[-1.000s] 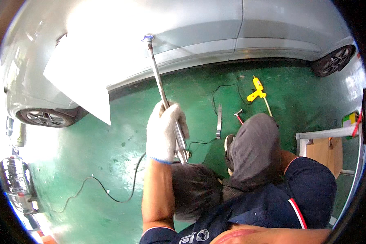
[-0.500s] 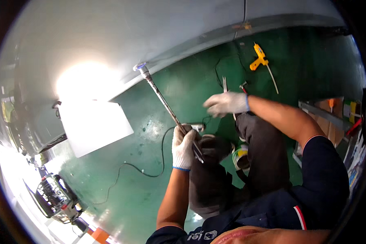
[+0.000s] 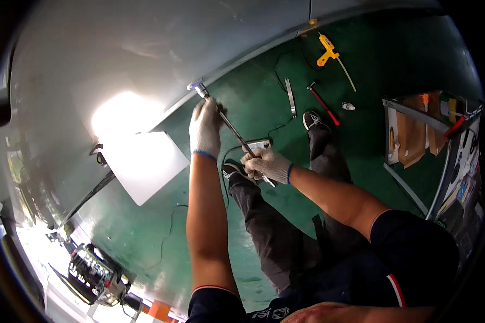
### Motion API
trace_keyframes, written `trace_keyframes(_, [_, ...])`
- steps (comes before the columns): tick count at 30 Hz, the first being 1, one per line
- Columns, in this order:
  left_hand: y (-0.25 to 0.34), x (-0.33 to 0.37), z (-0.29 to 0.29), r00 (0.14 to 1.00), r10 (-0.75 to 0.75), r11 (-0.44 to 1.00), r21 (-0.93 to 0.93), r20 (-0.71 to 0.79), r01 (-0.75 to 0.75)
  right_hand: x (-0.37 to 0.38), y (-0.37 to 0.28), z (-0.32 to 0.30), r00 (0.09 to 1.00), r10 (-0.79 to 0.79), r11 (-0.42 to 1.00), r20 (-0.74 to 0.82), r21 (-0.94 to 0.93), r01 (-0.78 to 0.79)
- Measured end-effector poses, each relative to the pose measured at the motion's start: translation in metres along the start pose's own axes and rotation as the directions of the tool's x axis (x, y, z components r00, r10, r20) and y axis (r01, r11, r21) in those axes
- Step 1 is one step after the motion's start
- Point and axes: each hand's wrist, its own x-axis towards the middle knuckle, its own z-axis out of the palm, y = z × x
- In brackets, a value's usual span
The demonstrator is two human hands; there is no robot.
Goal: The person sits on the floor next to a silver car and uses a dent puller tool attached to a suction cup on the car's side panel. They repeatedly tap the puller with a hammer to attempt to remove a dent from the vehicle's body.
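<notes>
A dent-pulling slide hammer (image 3: 233, 128) slants across the middle, a long metal rod with a blue-purple tab (image 3: 197, 88) at its far end. That tab is at the lower edge of a grey vehicle panel (image 3: 161, 32); whether it is stuck on cannot be made out. My left hand (image 3: 205, 128), in a white knit glove, is closed round the rod just behind the tab end. Gloved the same way, my right hand (image 3: 267, 164) grips the near end, and the rod's tip sticks out past it.
On the green floor lie a yellow glue gun (image 3: 327, 51), a flat metal bar (image 3: 290, 98), a red-handled hammer (image 3: 323, 103) and a small bottle (image 3: 348, 106). A bright lamp board (image 3: 145, 167) stands left. A tool cart (image 3: 415, 116) is at right, a cable (image 3: 167, 237) below.
My left hand has moved from the rod's near end up toward the tab. My right hand, free and blurred before, now holds the near end. My legs have shifted apart.
</notes>
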Motion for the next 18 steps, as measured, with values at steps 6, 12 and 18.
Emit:
trace_keyframes(6, [0.03,0.063,0.011,0.958,-0.099,0.978,-0.152,0.267,0.143,-0.002,-0.02,0.027,0.982,0.075,0.992,-0.174,-0.091,-0.092])
trace_keyframes(12, [0.042,0.051,0.021,0.965,-0.209,0.968,-0.106,0.158,0.227,0.048,-0.106,0.075,0.967,0.074,0.959,-0.244,-0.248,-0.136])
trace_keyframes(18, [0.056,0.059,0.014,0.937,-0.3,0.948,0.164,0.181,0.272,0.099,-0.156,0.089,0.933,0.22,0.892,-0.286,-0.327,-0.31])
